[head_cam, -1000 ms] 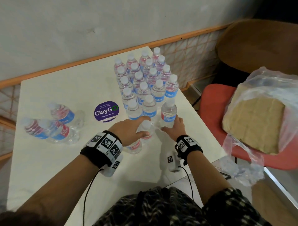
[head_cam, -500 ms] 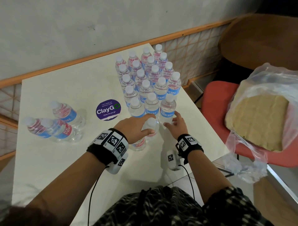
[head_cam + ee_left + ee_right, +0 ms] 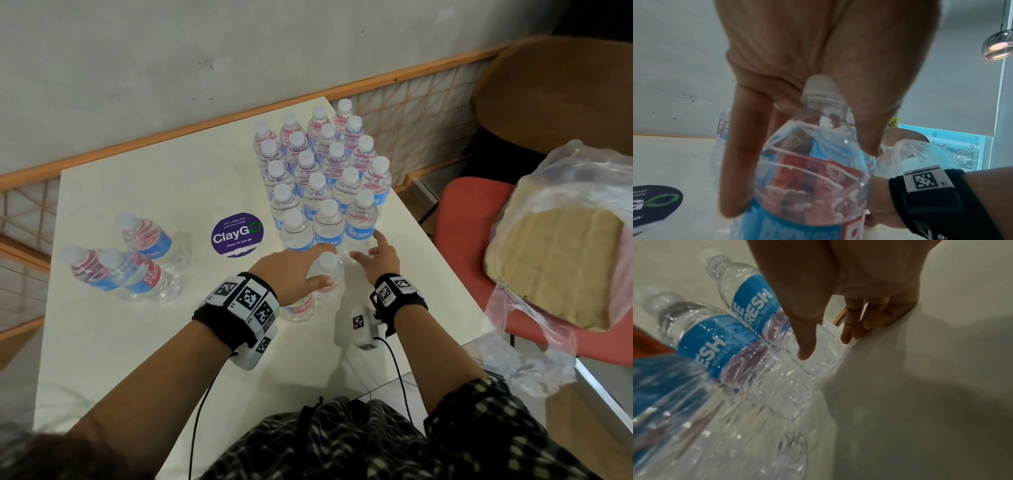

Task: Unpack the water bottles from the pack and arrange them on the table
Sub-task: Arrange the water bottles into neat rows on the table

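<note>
A: Item one, right hand (image 3: 378,258). What is changing?

B: A second ago it was wrapping the near-right bottle (image 3: 360,219) of the upright block (image 3: 322,178). Now it is coming off that bottle, fingers spread and relaxed, gripping nothing. In the right wrist view the fingertips (image 3: 806,352) are hovering at the bottle's base, and whether they are touching it I cannot tell.

A: Meaning for the task?

B: In my judgement that bottle is now placed, closing the near row of the block at the far right of the tabletop (image 3: 137,342).

A: Item two, left hand (image 3: 291,270).

B: It is still gripping a small water bottle (image 3: 325,274) from above, fingers curled round the shoulder just under the white cap (image 3: 819,84). The bottle is standing upright, just near of the block's front row and just left of the right hand. A second bottle (image 3: 301,308) is showing below the left hand; its footing is hidden.

A: Remaining stock?

B: Three bottles (image 3: 137,267) are lying on their sides at the left of the tabletop, well apart from the block and from both hands. A round purple ClayGo sticker (image 3: 237,234) is sitting between them and the block.

A: Off the tabletop?

B: A clear plastic bag (image 3: 561,260) is resting on a red chair (image 3: 462,233) to the right.
</note>
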Available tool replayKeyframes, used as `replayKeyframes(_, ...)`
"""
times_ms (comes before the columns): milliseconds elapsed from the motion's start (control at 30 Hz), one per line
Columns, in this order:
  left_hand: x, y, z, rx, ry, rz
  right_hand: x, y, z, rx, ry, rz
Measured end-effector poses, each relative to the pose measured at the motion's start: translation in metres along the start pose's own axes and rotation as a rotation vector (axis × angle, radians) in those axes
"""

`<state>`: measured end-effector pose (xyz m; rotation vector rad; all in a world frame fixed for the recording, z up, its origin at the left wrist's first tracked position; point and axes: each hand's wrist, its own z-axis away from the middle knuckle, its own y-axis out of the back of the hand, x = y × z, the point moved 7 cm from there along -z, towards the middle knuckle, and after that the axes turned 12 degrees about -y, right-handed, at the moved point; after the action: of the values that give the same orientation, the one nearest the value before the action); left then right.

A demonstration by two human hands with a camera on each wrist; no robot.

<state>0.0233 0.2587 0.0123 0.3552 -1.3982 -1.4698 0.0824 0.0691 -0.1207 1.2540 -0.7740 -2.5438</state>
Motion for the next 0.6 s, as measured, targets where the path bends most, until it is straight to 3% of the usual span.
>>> replayKeyframes(367,-0.001,-0.001,-0.001,-0.005,0.009,0.032,0.01,0.006,0.014,-0.017,0.021,-0.106)
replayKeyframes(600,0.018,0.001,-0.014,0.012,-0.02,0.054,0.011,-0.04,0.05,-0.346,0.199,0.133)
